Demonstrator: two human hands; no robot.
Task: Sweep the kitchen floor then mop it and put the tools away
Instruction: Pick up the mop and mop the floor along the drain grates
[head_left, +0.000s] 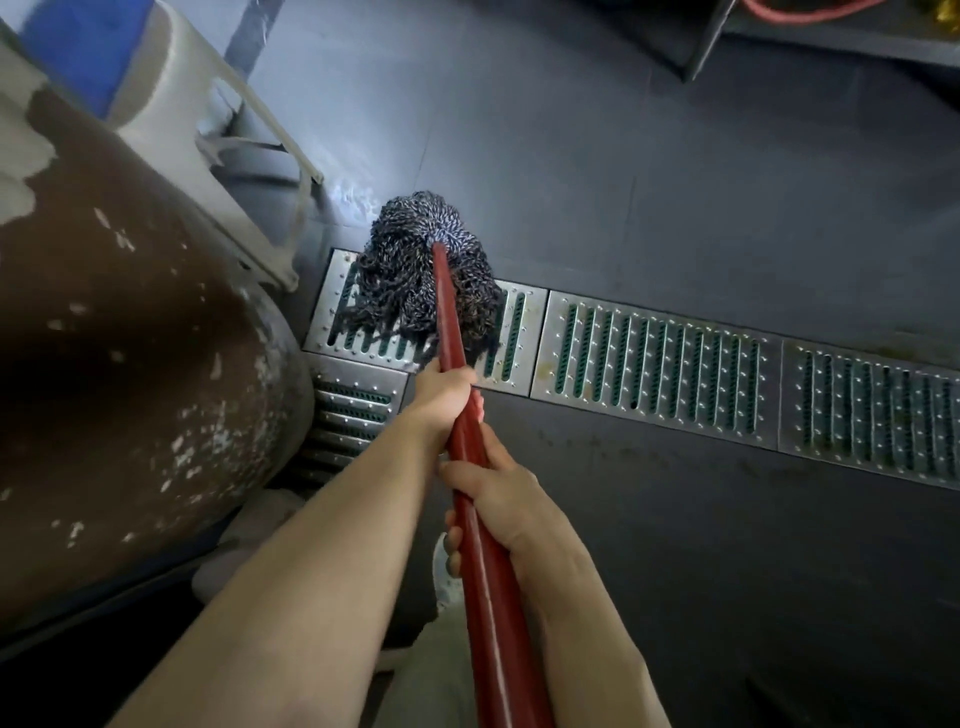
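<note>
A mop with a red handle (448, 312) runs from the bottom middle up to its dark stringy head (415, 270). The head rests on the grey floor and on the left end of a metal drain grate (649, 358). My left hand (441, 400) grips the handle further down the shaft, close to the head. My right hand (498, 499) grips it nearer to me, fingers wrapped round from the right. Both forearms reach in from below.
A large brown, paint-flecked rounded tank (130, 364) fills the left side. Behind it stands a white frame (249, 156) with something blue. A second grate (353, 410) lies by the tank. A red hose (805, 13) and a dark table leg (711, 41) are top right.
</note>
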